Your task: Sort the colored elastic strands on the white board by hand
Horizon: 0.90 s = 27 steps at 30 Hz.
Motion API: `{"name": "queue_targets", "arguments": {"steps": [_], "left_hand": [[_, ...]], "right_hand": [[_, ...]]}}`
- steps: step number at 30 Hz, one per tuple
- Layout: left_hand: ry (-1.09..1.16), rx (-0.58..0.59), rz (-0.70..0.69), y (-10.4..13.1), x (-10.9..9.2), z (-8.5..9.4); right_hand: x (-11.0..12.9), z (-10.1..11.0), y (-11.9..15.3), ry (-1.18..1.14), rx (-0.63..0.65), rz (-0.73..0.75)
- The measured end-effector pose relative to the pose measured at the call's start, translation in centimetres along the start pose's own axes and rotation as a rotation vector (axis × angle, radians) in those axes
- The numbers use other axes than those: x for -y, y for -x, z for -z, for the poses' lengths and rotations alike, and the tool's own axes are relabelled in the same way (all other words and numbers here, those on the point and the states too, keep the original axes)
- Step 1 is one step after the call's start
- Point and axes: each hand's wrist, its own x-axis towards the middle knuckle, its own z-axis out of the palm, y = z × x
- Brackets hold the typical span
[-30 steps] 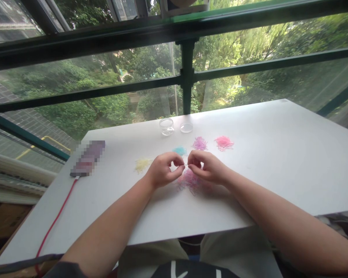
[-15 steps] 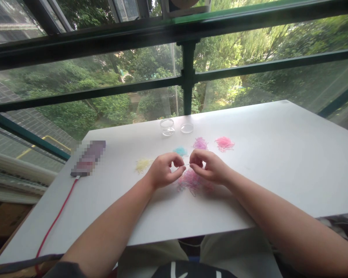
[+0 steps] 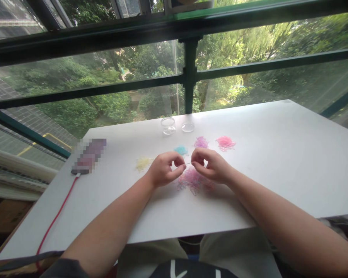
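Observation:
Between my hands a thin pale rubber band is pulled into a short straight line. My left hand pinches one end with thumb and forefinger, and my right hand pinches the other. Just below them lies a mixed pile of small pink and lilac rubber bands, partly covered by my fingers. Beyond my hands sit a blue pile, a purple pile and a pink pile. A pale yellow pile is left of my left hand.
Everything rests on a white table. Near its far edge stand a clear round jar and a clear lid. On the left, a pixelated phone has a red cable. Green window bars rise behind.
My right hand has shifted slightly right, away from my left, and more of the stretched rubber band shows between them. The piles look the same.

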Motion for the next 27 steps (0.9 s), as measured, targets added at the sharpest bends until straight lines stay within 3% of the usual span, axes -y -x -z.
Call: {"name": "queue_targets", "arguments": {"steps": [14, 21, 27], "left_hand": [[0.061, -0.003, 0.003, -0.06, -0.04, 0.1], [0.052, -0.027, -0.001, -0.01, 0.29, 0.12], [0.034, 0.001, -0.036, -0.04, -0.04, -0.05]], "right_hand": [[0.15, -0.01, 0.09, -0.112, 0.049, -0.001], [-0.47, 0.09, 0.03, -0.259, -0.115, -0.034], [-0.09, -0.55, -0.15, -0.157, 0.069, 0.035]]}}
